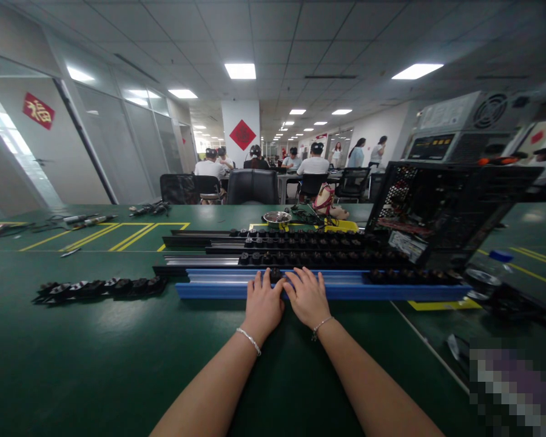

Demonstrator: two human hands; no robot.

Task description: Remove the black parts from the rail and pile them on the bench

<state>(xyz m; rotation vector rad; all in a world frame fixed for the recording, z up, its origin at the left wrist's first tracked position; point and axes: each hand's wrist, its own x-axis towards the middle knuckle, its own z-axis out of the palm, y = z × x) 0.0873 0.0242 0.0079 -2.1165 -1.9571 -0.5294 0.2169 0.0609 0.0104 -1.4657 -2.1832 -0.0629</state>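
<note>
A long blue channel rail (218, 291) lies across the table in front of me. In its channel sits a small black part (275, 274), whose lower side is hidden by my fingers. My left hand (264, 306) has its index finger and thumb on either side of this part, its other fingers resting over the rail. Close beside it, my right hand (309, 297) lies on the rail with fingers spread and its thumb near the left thumb. A row of black parts (409, 277) fills the right end of the blue rail.
Behind the blue rail lie black rails (200, 261) with rows of similar parts. More black parts (104, 286) lie at left. A metal bowl (277, 217), an opened computer case (450, 212) and a blue-capped bottle (486, 273) stand around. People (316, 159) sit at desks beyond.
</note>
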